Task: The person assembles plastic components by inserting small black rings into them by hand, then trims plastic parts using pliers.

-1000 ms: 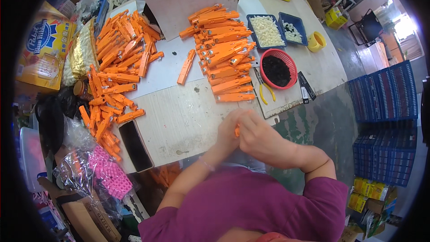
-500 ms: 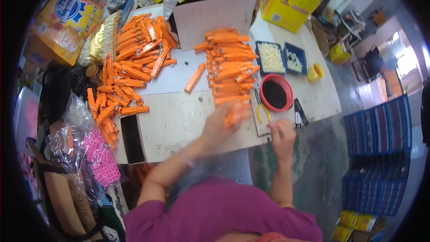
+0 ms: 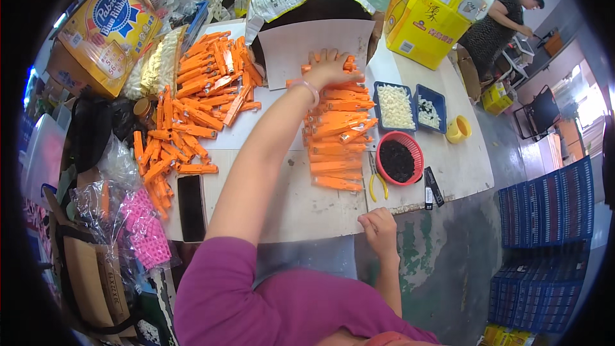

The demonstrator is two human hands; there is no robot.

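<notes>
My left arm stretches across the table, and my left hand [image 3: 328, 70] rests on the far end of a long stack of slim orange plastic pieces [image 3: 339, 127]. Its fingers are spread over the top pieces. By the table's front edge, my right hand [image 3: 379, 227] is closed, thumb against curled fingers; whatever it may hold is hidden. Just beyond it lie yellow-handled pliers [image 3: 378, 186]. A red basket [image 3: 419, 157] of small black parts stands to the right of the stack. On the left is a loose heap of similar orange pieces [image 3: 202, 93].
Two blue trays [image 3: 378, 115] hold small white parts, a yellow cup [image 3: 459, 129] beside them. A phone [image 3: 191, 208] lies front left. Black strips [image 3: 434, 187] lie near the right front edge. A yellow box [image 3: 426, 19] stands behind; another person [image 3: 493, 29] is far right.
My left hand has moved from the near end of the stack, holding orange pieces, to its far end. More orange pieces lie at the near end. My right hand has drawn back slightly.
</notes>
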